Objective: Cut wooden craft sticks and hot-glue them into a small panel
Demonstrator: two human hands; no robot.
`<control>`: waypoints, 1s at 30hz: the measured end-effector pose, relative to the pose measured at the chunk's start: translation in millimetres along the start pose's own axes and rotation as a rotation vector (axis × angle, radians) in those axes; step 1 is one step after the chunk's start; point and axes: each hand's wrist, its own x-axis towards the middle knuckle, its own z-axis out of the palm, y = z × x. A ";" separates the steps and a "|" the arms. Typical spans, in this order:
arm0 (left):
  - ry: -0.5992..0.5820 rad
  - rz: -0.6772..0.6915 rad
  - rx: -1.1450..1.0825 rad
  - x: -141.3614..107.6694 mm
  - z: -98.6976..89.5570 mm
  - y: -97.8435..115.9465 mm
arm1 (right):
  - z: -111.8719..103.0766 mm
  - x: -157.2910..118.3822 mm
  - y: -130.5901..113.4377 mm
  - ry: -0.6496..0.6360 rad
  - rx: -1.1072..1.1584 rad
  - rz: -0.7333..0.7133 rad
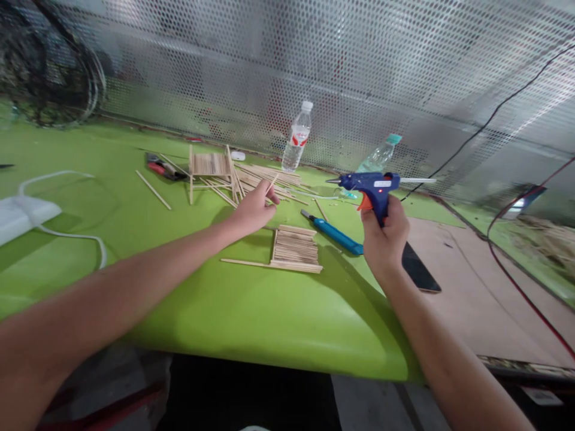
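Note:
My right hand [389, 236] grips a blue hot glue gun [375, 182] with an orange trigger, its nozzle aimed left and a glue stick out of its back. A short wooden stick [272, 183] is pinched in the fingers of my left hand [257, 206], above the near edge of a pile of loose wooden sticks [256, 179]. On the green table in front of me lies a flat panel of sticks [295, 248], one long stick reaching out to its left. Behind my left hand stands a small chair-like stick frame [211, 166].
A blue utility knife [336, 235] lies between the panel and my right hand. Pliers [164, 167], a water bottle [297, 137] and a greenish bottle [380, 154] are farther back. A phone [420, 269] rests on the right board. A white power strip [27, 216] sits left.

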 end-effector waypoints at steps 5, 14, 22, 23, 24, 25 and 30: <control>0.036 -0.026 0.015 0.2 -0.7 1.6 | 3.3 -2.7 3.3 -0.121 -0.005 -0.008; 0.049 0.001 0.036 1.5 -1.2 -1.5 | -0.8 3.1 -0.6 -0.082 -0.072 0.005; -0.037 0.065 0.106 -1.8 2.3 -0.8 | 4.2 1.9 4.1 -0.259 -0.174 -0.037; -0.041 0.066 0.117 -1.8 2.1 -1.1 | 4.5 0.0 1.9 -0.281 -0.184 -0.040; -0.042 0.067 0.128 -1.7 1.9 -1.4 | 4.7 -2.0 -0.9 -0.299 -0.195 -0.038; -0.041 0.071 0.140 -1.5 1.6 -1.7 | 4.6 -4.0 -4.1 -0.312 -0.203 -0.035; -0.025 0.097 0.182 -1.2 0.9 -2.8 | 2.6 -9.7 -15.6 -0.372 -0.232 -0.057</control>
